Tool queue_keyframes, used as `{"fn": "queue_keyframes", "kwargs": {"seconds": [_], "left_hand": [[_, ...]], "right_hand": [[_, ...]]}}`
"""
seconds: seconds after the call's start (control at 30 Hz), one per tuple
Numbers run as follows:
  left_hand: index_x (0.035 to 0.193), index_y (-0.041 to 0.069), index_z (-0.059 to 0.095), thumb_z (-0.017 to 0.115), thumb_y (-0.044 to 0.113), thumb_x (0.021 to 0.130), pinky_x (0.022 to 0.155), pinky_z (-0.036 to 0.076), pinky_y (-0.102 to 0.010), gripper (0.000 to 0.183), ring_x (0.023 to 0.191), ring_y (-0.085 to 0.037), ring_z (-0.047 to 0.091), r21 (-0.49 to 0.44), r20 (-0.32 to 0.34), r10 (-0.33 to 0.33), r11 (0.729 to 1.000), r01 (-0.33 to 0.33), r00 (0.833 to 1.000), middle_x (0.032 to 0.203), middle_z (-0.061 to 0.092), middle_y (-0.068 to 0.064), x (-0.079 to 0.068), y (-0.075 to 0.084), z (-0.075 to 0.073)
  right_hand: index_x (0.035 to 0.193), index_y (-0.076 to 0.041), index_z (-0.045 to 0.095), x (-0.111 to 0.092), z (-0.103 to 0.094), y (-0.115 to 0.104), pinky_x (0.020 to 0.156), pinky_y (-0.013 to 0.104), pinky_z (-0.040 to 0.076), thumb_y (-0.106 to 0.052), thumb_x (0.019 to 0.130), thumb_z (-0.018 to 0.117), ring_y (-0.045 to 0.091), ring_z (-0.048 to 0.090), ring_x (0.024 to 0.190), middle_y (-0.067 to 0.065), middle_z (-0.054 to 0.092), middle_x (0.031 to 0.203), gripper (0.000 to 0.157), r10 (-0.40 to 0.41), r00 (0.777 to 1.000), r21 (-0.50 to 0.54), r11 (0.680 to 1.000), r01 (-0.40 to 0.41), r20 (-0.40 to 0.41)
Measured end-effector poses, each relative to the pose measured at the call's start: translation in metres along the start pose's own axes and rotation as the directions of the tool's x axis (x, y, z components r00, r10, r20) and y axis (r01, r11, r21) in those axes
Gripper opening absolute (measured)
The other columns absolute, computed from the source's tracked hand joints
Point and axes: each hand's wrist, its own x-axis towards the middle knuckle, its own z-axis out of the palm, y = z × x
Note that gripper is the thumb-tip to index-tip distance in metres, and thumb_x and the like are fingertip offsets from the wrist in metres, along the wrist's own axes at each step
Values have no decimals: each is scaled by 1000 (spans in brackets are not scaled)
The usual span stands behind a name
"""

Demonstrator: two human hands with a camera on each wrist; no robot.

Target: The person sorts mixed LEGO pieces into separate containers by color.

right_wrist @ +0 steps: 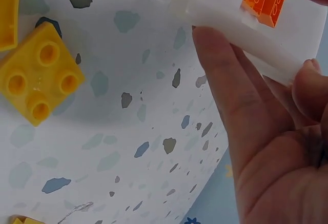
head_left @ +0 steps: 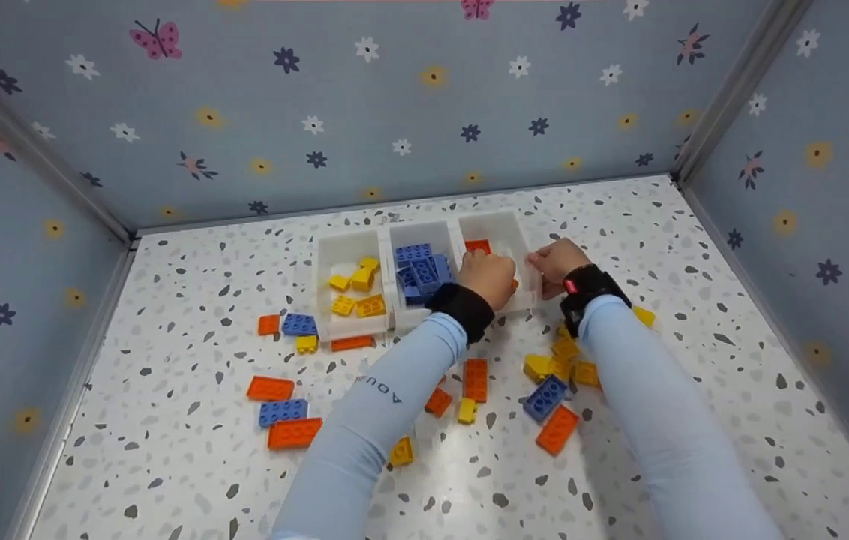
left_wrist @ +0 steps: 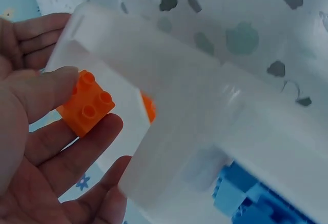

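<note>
My left hand [head_left: 486,277] reaches into the right compartment of a white three-part tray [head_left: 388,331]. In the left wrist view it pinches an orange toy brick [left_wrist: 88,105] with four studs between thumb and fingers. My right hand [head_left: 561,264] grips the tray's right end wall, thumb at the rim and fingers along the outside, as the right wrist view shows. Blue bricks [head_left: 421,271] fill part of the middle compartment, and yellow bricks [head_left: 362,279] lie in the left one. An orange-red brick [head_left: 478,245] lies in the right compartment, partly hidden by my left hand.
Loose bricks lie on the speckled table [head_left: 192,322] before the tray: a blue brick [head_left: 283,412] among orange ones at left, an orange brick [head_left: 475,380] in the middle, and a yellow cluster [head_left: 561,366] by my right forearm. A flowered panel [head_left: 394,97] stands behind.
</note>
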Motion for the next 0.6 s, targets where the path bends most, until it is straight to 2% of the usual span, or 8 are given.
{"fn": "queue_keyframes", "kwargs": {"seconds": [0.1,0.17,0.27,0.37,0.5,0.6], "left_hand": [[108,14,74,64,33,97,89,41,-42,25,99,-28,59,3,-17,11,1000,-11,1000,105,73,-6,0,2,6],[107,14,75,66,32,96,87,41,-41,22,99,-27,58,-8,-56,26,1000,-26,998,103,72,-5,-7,0,7],[106,14,76,67,27,95,84,43,-39,19,98,-26,59,-49,-127,66,996,-73,990,103,72,-4,-23,-8,3],[107,13,76,68,24,95,83,45,-39,18,95,-26,60,-113,-156,103,986,-122,982,103,72,-5,-46,-22,-6],[109,8,75,70,19,94,86,49,-38,19,95,-25,65,-233,-96,87,967,-107,992,104,72,-7,-82,-49,-15],[112,5,73,70,17,94,88,51,-38,23,98,-25,66,-315,-4,32,949,-32,999,108,72,-9,-109,-66,-12]], "right_hand": [[141,2,52,-2,-1,0,75,41,58,-26,106,48,29,73,79,29,64,115,45,-17,1000,-19,1000,16,-3],[141,2,52,-4,1,0,76,41,58,-26,106,48,32,73,84,29,63,116,45,-24,1000,-37,999,24,1],[143,1,50,-3,3,2,75,41,58,-27,106,48,33,72,87,28,63,119,46,3,1000,-37,999,-3,3],[145,0,47,-2,3,2,76,41,58,-28,106,47,30,73,84,28,63,120,48,39,999,-6,999,-39,16],[147,-1,46,1,2,1,77,41,57,-29,106,47,25,73,76,28,64,120,49,47,998,28,998,-48,37],[147,-1,45,1,0,2,76,40,58,-29,106,47,23,73,71,27,65,118,49,48,998,22,999,-49,35]]}}
